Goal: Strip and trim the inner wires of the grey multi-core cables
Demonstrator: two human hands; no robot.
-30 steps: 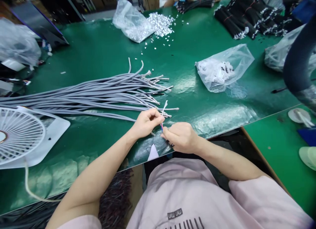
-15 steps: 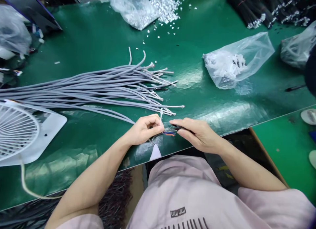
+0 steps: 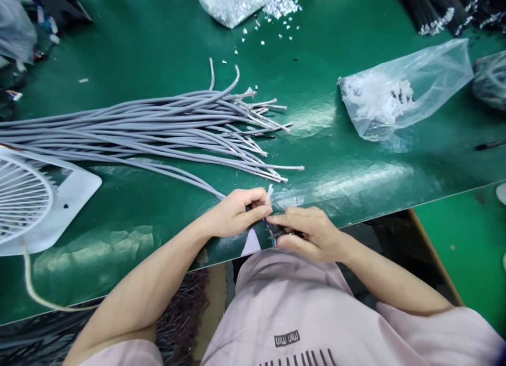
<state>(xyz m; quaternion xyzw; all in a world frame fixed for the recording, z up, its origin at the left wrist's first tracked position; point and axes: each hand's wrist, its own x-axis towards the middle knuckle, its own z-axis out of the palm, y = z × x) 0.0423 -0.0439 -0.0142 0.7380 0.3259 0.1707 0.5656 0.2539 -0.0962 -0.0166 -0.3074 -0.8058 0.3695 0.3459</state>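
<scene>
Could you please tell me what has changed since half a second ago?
The right hand has brought its dark tool to the coloured wires, whose ends pointed right and now point toward the pink shirt. The left hand keeps its pinch at the white strip; the gray cables lie as before.

Glossy green worktop (image 3: 158, 55), pale glare (image 3: 363, 181); 2nd green surface (image 3: 470, 234) lower right.
</scene>
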